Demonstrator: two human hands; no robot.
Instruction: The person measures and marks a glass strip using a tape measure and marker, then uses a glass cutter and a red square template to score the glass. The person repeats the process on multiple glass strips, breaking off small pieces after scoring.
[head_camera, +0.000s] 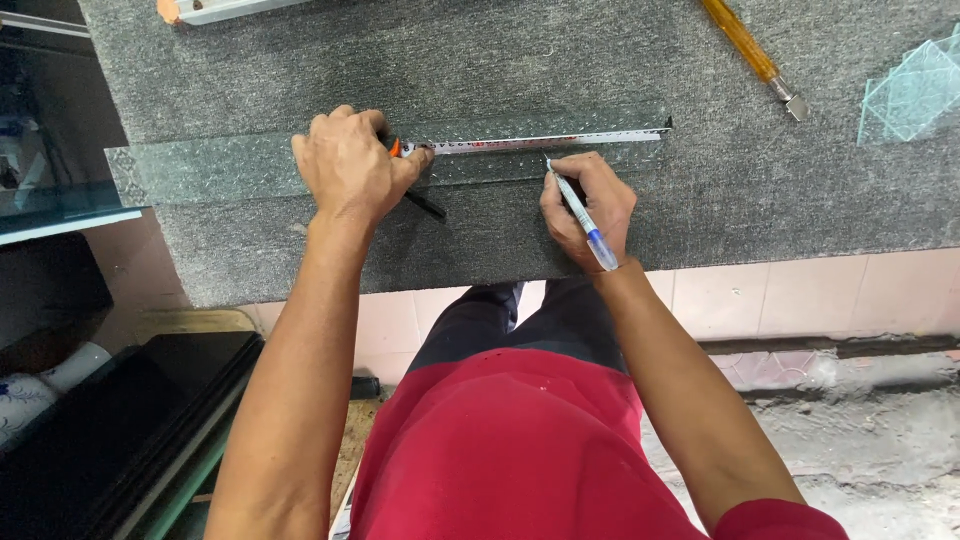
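The bench (300, 60) is speckled grey, the glass strip (220, 165) greenish and dimpled, the pen (585, 220) blue, the cutter (745, 45) amber, the shirt (500, 450) red.

Left hand (350, 165) pins a tape measure (540, 141) on patterned glass strip (200, 170); right hand (585, 205) apparently marks with pen (580, 212).

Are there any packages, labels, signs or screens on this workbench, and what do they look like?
No packages, signs or screens show.
Tape measure: the only marked thing, a thin pale strip with tiny dark and red marks, stretched along the glass strip, held by the left hand.
Pen: clear with blue cap, in the right hand, tip at the glass.
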